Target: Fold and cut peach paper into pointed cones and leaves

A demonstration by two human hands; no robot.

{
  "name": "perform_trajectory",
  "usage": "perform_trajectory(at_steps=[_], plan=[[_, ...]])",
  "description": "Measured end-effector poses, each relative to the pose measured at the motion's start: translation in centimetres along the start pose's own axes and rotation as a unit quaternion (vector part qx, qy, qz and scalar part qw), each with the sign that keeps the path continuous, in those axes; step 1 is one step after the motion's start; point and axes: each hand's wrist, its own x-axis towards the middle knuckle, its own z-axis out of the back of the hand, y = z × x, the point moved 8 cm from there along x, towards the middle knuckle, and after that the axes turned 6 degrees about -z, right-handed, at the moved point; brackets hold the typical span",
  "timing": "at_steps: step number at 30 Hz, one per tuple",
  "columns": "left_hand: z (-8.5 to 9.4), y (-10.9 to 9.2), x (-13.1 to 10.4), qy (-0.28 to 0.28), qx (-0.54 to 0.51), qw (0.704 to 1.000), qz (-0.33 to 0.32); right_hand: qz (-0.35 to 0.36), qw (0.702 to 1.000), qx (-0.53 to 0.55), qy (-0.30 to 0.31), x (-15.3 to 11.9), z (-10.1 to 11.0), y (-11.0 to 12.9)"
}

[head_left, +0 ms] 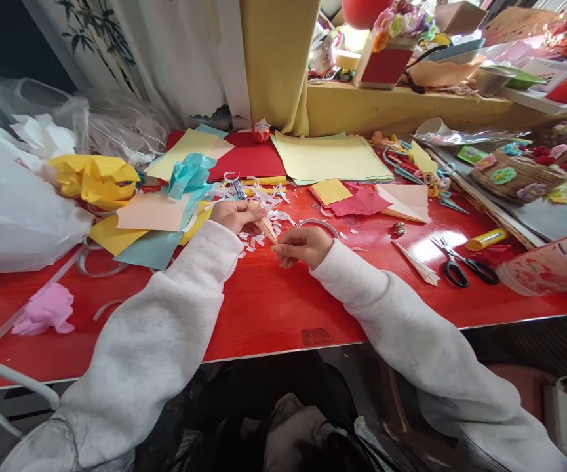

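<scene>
Grey sleeves (179,295) angled fwd, L fingers (255,214) holding folded peach paper (266,230), R fingers (289,250) pinching lwr tip.

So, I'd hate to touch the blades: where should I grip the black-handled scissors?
Probably the black handle loops, with the right hand coming from the table's front edge: the loops lie toward that edge, while the blades point away from it, slightly spread.
</scene>
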Motion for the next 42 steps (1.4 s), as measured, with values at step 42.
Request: perform_trajectory(at_steps=[42], plan=[[-3.6, -0.4, -1.3, 0.095, -0.033, 0.995, -0.015, -0.085, 0.981, 0.162, 0.07, 0.2, -0.3, -0.7]])
